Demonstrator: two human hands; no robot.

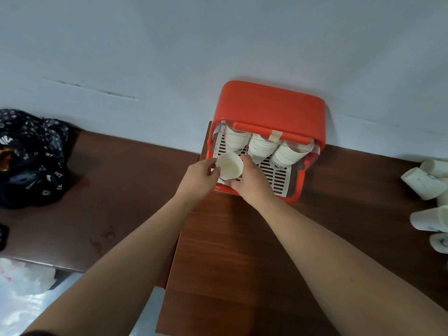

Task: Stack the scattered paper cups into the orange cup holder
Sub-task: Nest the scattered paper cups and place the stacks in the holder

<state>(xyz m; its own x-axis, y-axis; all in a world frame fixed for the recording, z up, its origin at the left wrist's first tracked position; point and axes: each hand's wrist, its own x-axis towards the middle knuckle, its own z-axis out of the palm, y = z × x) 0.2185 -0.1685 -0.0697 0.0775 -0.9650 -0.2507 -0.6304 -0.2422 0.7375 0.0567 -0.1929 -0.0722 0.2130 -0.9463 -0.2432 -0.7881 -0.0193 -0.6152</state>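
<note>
The orange cup holder [271, 103] stands against the wall on the brown table, its front open over a white slotted tray [278, 175]. Three stacks of white paper cups [263, 145] hang inside it. A single white paper cup [229, 165], mouth toward me, is at the holder's front left. My right hand [251, 181] grips this cup from the right and below. My left hand [202, 177] touches its left rim with curled fingers. Several scattered paper cups [423, 183] lie at the table's right edge.
A black patterned bag [31, 156] sits on the table at far left. White plastic sheeting [24, 287] lies below the table's left front edge. The pale wall [218, 44] rises directly behind the holder. Bare brown table [230, 238] lies between my arms.
</note>
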